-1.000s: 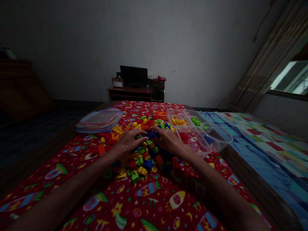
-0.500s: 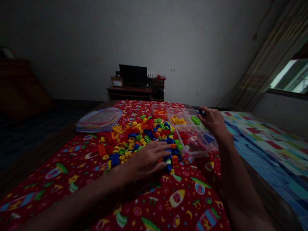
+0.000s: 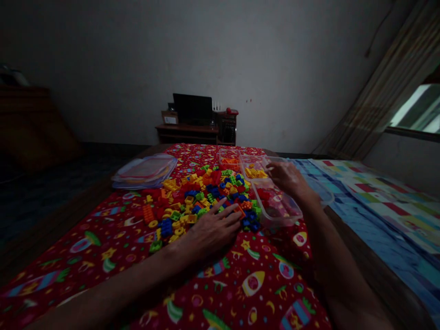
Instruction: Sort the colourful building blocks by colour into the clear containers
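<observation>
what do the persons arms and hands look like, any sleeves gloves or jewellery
The left hand and right hand are bare, with no gloves. No ring, watch or bracelet shows, though the dim light could hide a thin one. Both arms are uncovered right to the bottom of the picture, so no sleeves are in view.

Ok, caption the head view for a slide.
Left hand on the toy brick pile, right hand above clear containers.

The left hand and the right hand were bare, and behind the fingers both forearms ran uncovered, long and lean, dim in the low light.
</observation>
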`<action>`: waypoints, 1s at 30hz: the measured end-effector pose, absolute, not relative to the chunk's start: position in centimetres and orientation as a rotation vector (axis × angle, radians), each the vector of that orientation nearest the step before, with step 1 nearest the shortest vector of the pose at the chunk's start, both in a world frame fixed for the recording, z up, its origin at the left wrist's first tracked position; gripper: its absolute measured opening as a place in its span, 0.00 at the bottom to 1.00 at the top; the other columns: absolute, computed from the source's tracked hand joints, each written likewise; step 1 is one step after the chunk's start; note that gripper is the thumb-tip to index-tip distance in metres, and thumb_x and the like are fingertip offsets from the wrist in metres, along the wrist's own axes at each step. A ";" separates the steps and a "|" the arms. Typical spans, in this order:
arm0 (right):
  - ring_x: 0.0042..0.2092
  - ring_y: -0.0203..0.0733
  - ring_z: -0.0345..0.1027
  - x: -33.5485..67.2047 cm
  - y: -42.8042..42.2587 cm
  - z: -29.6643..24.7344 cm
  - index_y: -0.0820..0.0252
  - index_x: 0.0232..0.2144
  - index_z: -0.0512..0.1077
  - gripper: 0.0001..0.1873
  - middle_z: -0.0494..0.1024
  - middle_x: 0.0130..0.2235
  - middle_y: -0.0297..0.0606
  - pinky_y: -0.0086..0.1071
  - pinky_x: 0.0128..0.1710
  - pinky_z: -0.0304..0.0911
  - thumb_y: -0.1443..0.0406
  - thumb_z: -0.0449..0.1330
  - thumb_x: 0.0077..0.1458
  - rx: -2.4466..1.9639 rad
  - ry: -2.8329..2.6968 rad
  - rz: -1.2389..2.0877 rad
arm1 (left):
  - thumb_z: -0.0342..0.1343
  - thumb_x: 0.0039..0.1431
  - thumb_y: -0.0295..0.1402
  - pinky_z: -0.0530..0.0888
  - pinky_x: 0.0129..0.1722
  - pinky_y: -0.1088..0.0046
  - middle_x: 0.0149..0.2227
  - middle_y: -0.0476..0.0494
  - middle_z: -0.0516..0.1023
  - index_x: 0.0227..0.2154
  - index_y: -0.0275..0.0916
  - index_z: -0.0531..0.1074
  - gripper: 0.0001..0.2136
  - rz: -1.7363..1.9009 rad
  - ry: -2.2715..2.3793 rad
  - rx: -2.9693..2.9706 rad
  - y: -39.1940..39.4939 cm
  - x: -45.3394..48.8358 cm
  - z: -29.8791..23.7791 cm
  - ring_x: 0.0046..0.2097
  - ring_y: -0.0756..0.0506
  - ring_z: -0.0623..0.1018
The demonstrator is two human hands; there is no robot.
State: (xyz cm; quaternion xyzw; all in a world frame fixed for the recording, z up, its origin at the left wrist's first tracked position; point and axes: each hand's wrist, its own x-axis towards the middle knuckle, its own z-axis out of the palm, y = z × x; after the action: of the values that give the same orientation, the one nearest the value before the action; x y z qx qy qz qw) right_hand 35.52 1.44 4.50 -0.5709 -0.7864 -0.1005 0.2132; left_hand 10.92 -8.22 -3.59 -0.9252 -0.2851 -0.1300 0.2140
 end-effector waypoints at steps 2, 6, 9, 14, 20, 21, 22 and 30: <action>0.31 0.37 0.64 33.5 1.0 3.5 0.58 0.42 0.73 0.13 0.77 0.32 0.41 0.29 0.30 0.52 0.66 0.51 0.58 -1.439 -2.318 -0.284 | 0.51 0.61 0.31 0.53 0.64 0.56 0.50 0.45 0.74 0.41 0.40 0.72 0.08 -0.433 -0.883 -2.565 -7.6 10.2 -3.1 0.58 0.43 0.67; 0.25 0.33 0.53 30.6 0.2 1.6 0.60 0.33 0.72 0.10 0.70 0.26 0.36 0.29 0.26 0.45 0.69 0.50 0.57 -1.256 -2.510 -0.263 | 0.49 0.62 0.34 0.62 0.59 0.58 0.49 0.41 0.75 0.44 0.39 0.72 0.11 -0.609 -1.071 -2.651 -5.4 7.8 -2.2 0.54 0.43 0.71; 0.22 0.30 0.45 29.7 -0.2 1.1 0.61 0.28 0.69 0.10 0.64 0.23 0.33 0.30 0.24 0.41 0.71 0.49 0.57 -1.266 -2.566 -0.228 | 0.47 0.62 0.39 0.70 0.50 0.65 0.46 0.40 0.77 0.41 0.39 0.74 0.14 -0.836 -1.268 -2.721 -3.4 4.8 -1.2 0.48 0.43 0.75; 0.22 0.30 0.39 29.3 -0.4 1.5 0.61 0.25 0.66 0.11 0.58 0.21 0.30 0.31 0.23 0.37 0.71 0.49 0.57 -1.283 -2.574 -0.209 | 0.51 0.56 0.42 0.72 0.43 0.67 0.36 0.44 0.80 0.35 0.40 0.77 0.14 -0.904 -1.834 -2.406 -0.6 -3.4 0.5 0.39 0.41 0.77; 0.22 0.30 0.40 29.1 -0.8 1.7 0.62 0.25 0.67 0.10 0.58 0.21 0.30 0.31 0.23 0.38 0.72 0.49 0.57 -1.317 -2.600 -0.208 | 0.53 0.51 0.46 0.71 0.32 0.70 0.25 0.45 0.77 0.29 0.38 0.75 0.16 -0.388 -2.350 -2.319 0.3 -10.9 -0.7 0.31 0.41 0.75; 0.22 0.30 0.40 29.1 -0.8 1.7 0.62 0.26 0.67 0.10 0.59 0.22 0.30 0.30 0.23 0.38 0.72 0.49 0.57 -1.316 -2.605 -0.220 | 0.51 0.51 0.47 0.71 0.33 0.69 0.25 0.44 0.77 0.27 0.39 0.74 0.16 -0.356 -2.354 -2.293 0.4 -10.8 -1.2 0.32 0.40 0.76; 0.22 0.30 0.41 29.1 -0.8 1.6 0.62 0.26 0.67 0.10 0.59 0.22 0.30 0.30 0.23 0.38 0.72 0.49 0.57 -1.320 -2.607 -0.229 | 0.49 0.52 0.47 0.71 0.35 0.68 0.26 0.43 0.77 0.27 0.40 0.73 0.16 -0.358 -2.319 -2.302 0.4 -10.3 -1.7 0.33 0.39 0.76; 0.22 0.30 0.43 29.3 0.0 0.5 0.63 0.28 0.69 0.11 0.62 0.22 0.31 0.31 0.23 0.39 0.72 0.48 0.58 -1.287 -2.660 -0.200 | 0.41 0.55 0.54 0.72 0.39 0.63 0.29 0.42 0.75 0.28 0.40 0.69 0.23 -0.609 -2.126 -2.500 0.0 -3.4 -2.7 0.33 0.41 0.74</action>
State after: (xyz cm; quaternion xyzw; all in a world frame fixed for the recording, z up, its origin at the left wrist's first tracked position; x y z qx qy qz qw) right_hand 29.29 0.04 0.52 -0.4327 -0.8945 -0.0673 0.0899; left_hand -3.44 -0.05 -2.66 -0.7454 -0.6339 -0.1816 -0.0979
